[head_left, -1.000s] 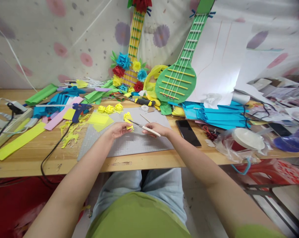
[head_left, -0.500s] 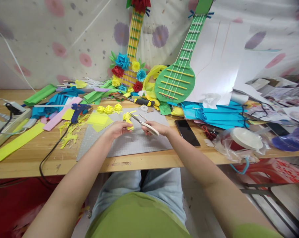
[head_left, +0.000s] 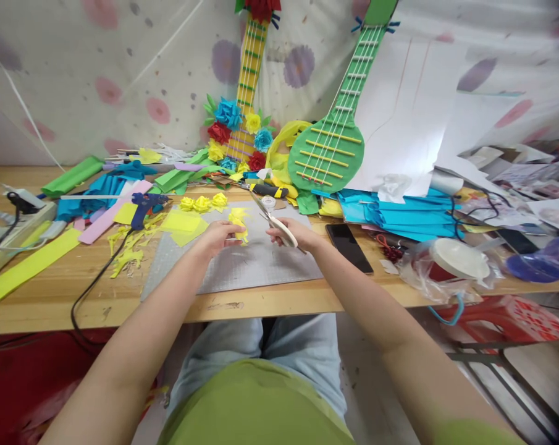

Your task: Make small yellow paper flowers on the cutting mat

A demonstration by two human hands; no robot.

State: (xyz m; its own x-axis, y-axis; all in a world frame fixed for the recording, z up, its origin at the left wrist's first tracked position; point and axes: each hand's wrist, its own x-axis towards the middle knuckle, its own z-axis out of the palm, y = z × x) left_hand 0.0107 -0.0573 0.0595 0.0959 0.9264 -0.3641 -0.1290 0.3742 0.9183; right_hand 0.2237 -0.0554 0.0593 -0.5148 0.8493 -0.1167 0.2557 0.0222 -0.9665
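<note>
My left hand (head_left: 221, 237) pinches a small piece of yellow crepe paper (head_left: 238, 221) with a ragged upper edge, held over the grey cutting mat (head_left: 233, 272). A short way to the right, my right hand (head_left: 291, 232) grips a pair of scissors (head_left: 283, 230) with pale handles. The blades point up and to the left, apart from the paper. Several yellow paper flowers (head_left: 203, 203) lie at the mat's far edge. Flat yellow paper squares (head_left: 183, 225) rest left of my left hand.
A blue glue gun (head_left: 144, 209) lies on the left beside yellow scraps (head_left: 127, 256). A black phone (head_left: 349, 248) is right of the mat. Behind stand a green paper lute (head_left: 328, 154) and a yellow one (head_left: 246, 80) with flowers. A covered tub (head_left: 459, 262) sits at right.
The scissors have moved away from the yellow paper and now point more steeply upward. The paper has turned in my left hand, its ragged edge now upward.
</note>
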